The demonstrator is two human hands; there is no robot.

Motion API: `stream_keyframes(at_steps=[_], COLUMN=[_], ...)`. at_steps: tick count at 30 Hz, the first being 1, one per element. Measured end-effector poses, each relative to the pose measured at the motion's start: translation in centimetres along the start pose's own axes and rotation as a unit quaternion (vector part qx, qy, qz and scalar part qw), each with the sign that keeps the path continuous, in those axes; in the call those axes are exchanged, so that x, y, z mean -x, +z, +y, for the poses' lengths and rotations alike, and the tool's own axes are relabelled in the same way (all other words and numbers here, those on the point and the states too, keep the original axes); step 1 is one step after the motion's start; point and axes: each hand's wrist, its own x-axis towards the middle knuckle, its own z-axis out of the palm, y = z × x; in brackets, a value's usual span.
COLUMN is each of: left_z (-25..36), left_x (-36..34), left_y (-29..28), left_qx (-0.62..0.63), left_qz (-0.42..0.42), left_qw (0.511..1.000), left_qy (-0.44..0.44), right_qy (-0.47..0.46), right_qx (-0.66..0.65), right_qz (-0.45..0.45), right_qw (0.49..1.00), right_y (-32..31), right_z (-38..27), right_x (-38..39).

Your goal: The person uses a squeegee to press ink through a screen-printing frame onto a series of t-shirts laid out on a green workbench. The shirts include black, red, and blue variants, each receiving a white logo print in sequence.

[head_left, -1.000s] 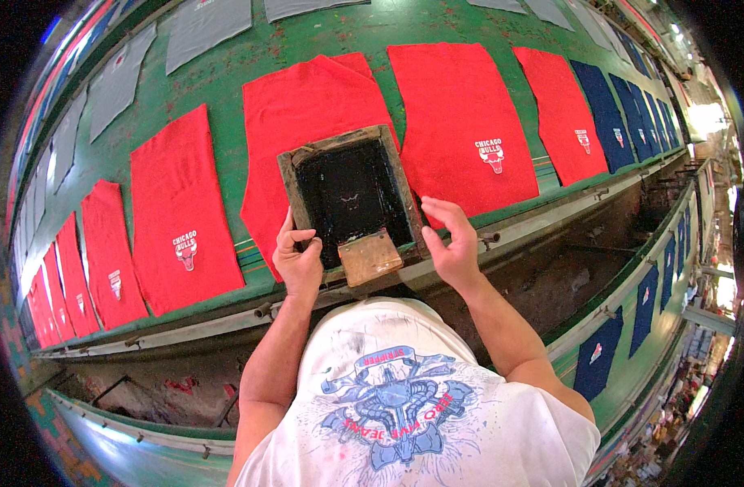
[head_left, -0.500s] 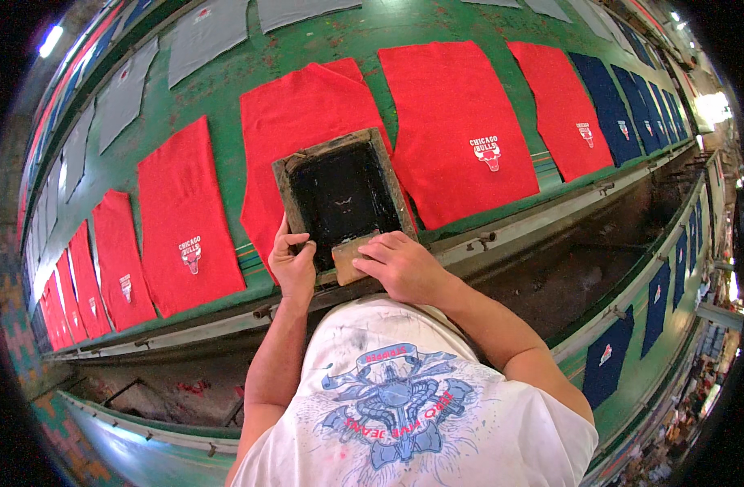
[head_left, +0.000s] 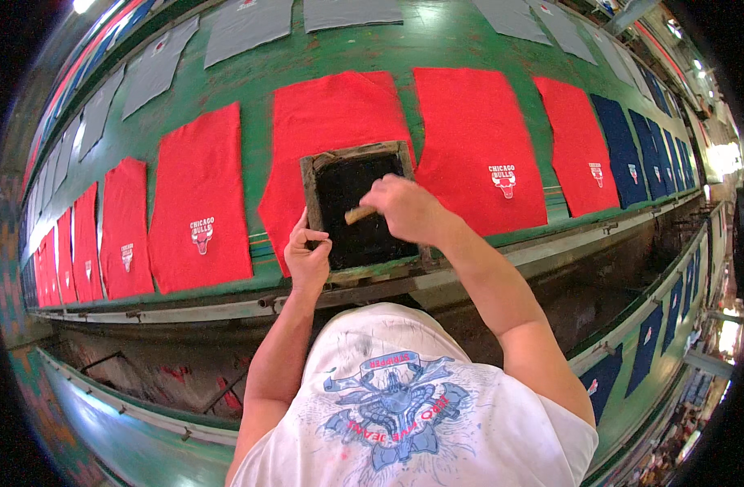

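A small wooden-framed printing screen [head_left: 360,152] with a dark mesh lies on a red fabric piece [head_left: 335,105] in front of me. My left hand [head_left: 309,258] is at the screen's left side, fingers closed on the frame's edge. Over the middle of the mesh, my right hand [head_left: 411,209] grips a small tan squeegee [head_left: 360,214], slightly smeared by motion. Its lower end shows at the left of my fingers; the rest is hidden by the hand.
A long green table [head_left: 437,49] bears rows of red pieces [head_left: 202,195] with small white prints, grey pieces [head_left: 250,32] and navy pieces [head_left: 619,146]. A metal rail [head_left: 518,252] runs along its near edge. Another green table [head_left: 145,446] stands behind me.
My right hand has moved the squeegee away from the screen's near edge to the middle of the mesh. My left hand stays at the frame. The whole view has shifted slightly.
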Motion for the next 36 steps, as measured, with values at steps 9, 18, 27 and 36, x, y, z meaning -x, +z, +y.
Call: stream_keyframes(at_steps=[9,18,27,36], left_z=[-0.4,-0.7,0.8,1.6], left_x=[-0.2,-0.1,-0.5,-0.6], left_y=[-0.2,0.3,0.1,0.7], left_qx=[-0.036,-0.022,-0.004,-0.143], left_qz=[-0.013,-0.001,-0.003,-0.006], left_qw=[0.998,0.999,1.000,0.989], left_qy=[0.043,0.048,0.001,0.048], right_qy=[0.085,0.060,0.077,0.299], right_qx=[0.046,0.131,0.089,-0.008], right_qz=[0.079,0.031,0.004,0.235], right_qw=[0.992,0.989,0.993,0.925], right_y=[1.0,3.4,3.9,4.0], right_z=[1.6,-5.0,-10.1,-7.1], right_x=[-4.0,1.8,6.4,9.5])
